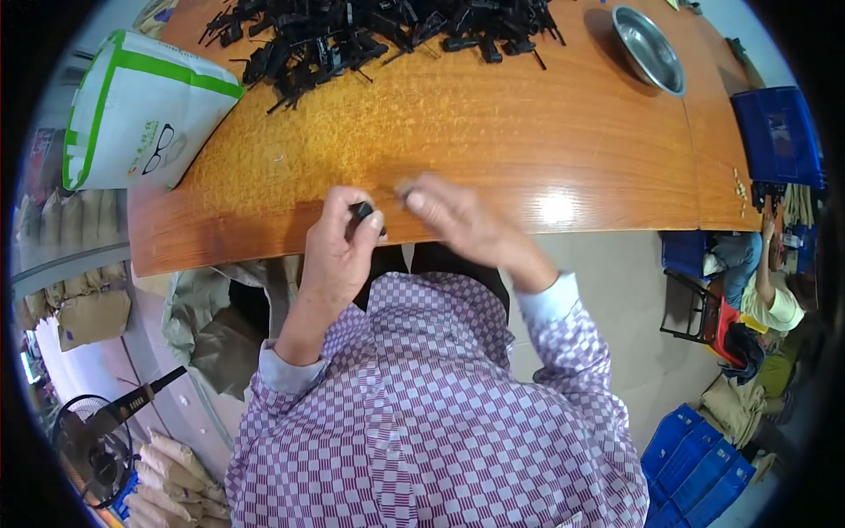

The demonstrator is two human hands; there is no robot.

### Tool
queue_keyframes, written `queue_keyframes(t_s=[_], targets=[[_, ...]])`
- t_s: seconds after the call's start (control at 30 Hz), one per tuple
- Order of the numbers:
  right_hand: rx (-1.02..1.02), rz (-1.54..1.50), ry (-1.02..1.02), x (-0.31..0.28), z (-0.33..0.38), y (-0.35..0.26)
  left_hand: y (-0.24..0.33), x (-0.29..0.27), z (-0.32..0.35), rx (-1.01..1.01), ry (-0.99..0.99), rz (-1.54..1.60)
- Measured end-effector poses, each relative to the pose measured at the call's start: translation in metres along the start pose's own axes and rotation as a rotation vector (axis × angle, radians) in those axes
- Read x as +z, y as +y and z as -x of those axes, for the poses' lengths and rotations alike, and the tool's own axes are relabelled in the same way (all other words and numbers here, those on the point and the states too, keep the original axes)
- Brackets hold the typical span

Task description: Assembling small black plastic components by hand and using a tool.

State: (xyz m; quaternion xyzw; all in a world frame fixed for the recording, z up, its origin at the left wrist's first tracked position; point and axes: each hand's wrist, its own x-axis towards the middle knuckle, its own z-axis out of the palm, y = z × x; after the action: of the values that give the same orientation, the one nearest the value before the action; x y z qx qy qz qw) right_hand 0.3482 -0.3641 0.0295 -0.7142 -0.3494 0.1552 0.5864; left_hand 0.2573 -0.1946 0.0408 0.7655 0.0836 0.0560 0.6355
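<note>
your left hand (337, 255) pinches a small black plastic part (360, 210) between thumb and fingers, at the near edge of the brown wooden table (537, 150). your right hand (462, 218) is apart from it, too blurred to tell whether it grips anything. hold that left pinch firm, bring the right fingertips in squarely, and work clear of the tangled black plastic heap (374, 35) toward the far edge.

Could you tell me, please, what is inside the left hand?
A small black part shows in the grip of the left hand. The rest of it is covered by the hand, so its full shape cannot be seen.
</note>
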Motion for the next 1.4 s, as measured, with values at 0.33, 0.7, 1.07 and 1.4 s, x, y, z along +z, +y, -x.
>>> queue_keyframes(t_s=[0.33, 0.7, 1.07, 1.4], targets=[[0.354, 1.022, 0.417, -0.137, -0.102, 0.076, -0.017, -0.011, 0.049, -0.431, -0.124, 0.429], [0.101, 0.945, 0.272, -0.118, -0.102, 0.09, -0.039, 0.0, 0.076, -0.507, -0.274, 0.52], [0.1, 0.308, 0.462, -0.15, -0.128, 0.08, -0.053, 0.01, 0.095, -0.694, -0.157, 0.873], [0.372, -0.288, 0.001, -0.011, -0.039, -0.027, -0.058, 0.005, 0.114, -0.615, -0.103, 1.108]])
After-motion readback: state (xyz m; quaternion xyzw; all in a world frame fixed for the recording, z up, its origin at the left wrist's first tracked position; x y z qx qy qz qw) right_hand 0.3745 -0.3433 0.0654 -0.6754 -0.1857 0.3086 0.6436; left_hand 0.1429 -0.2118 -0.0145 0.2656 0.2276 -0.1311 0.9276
